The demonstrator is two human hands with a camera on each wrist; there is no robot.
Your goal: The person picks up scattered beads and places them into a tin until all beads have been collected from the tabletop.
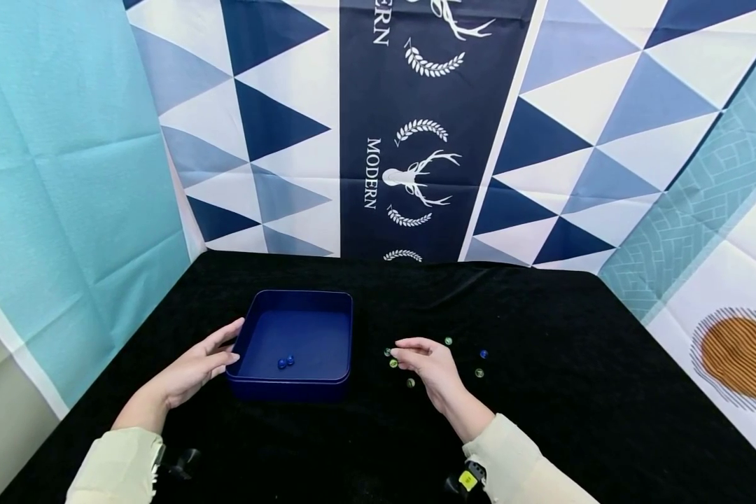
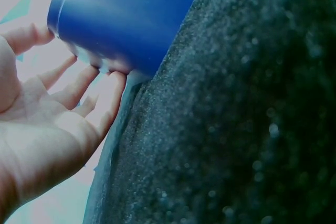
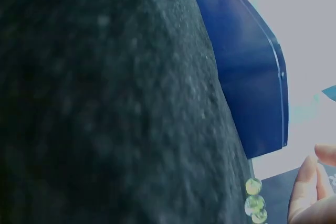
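Observation:
A dark blue square box (image 1: 302, 390) stands on the black cloth, with two blue marbles (image 1: 286, 362) on its floor. My left hand (image 1: 195, 360) touches the box's left side, its fingers extended against the outer wall and the thumb near the rim. Right of the box, my right hand (image 1: 430, 367) is held above the cloth, thumb and fingertips (image 3: 310, 169) close together. Whether a marble sits between them I cannot tell. Beside those fingertips are a clear marble (image 1: 387, 352) and a yellow-green marble (image 1: 393, 363); another greenish marble (image 1: 410, 383) lies nearer me.
Beyond the right hand lie a pale green marble (image 1: 449, 341), a blue marble (image 1: 484, 354) and a greenish marble (image 1: 479, 373). Black cloth (image 1: 542, 434) covers the table. Patterned hangings (image 1: 409, 140) enclose its back and sides.

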